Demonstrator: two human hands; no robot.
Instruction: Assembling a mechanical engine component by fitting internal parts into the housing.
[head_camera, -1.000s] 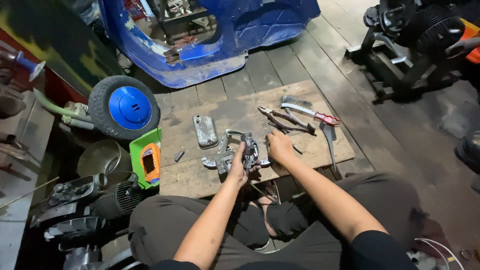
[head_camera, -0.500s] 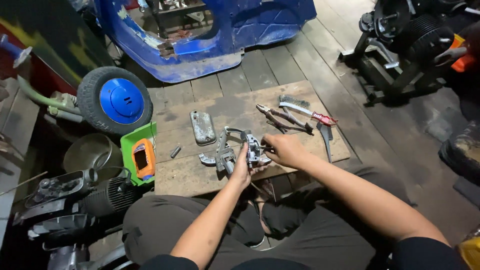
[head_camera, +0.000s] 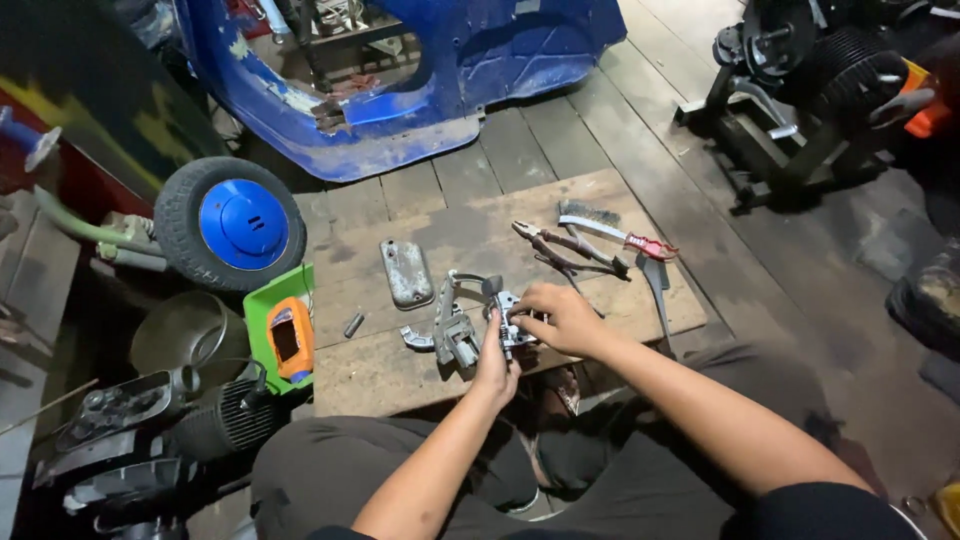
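Fingers of both hands, left (head_camera: 497, 362) and right (head_camera: 560, 318), pinch a metal part (head_camera: 462, 325) on the board (head_camera: 420, 375). Fitting looks underway; next needs a steady grip.

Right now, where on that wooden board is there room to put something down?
The wooden board is bare along its near-left part, below the small bolt and left of the metal assembly. There is also bare wood at the far edge above the flat metal cover. It is crowded around both hands and by the pliers and wire brush.
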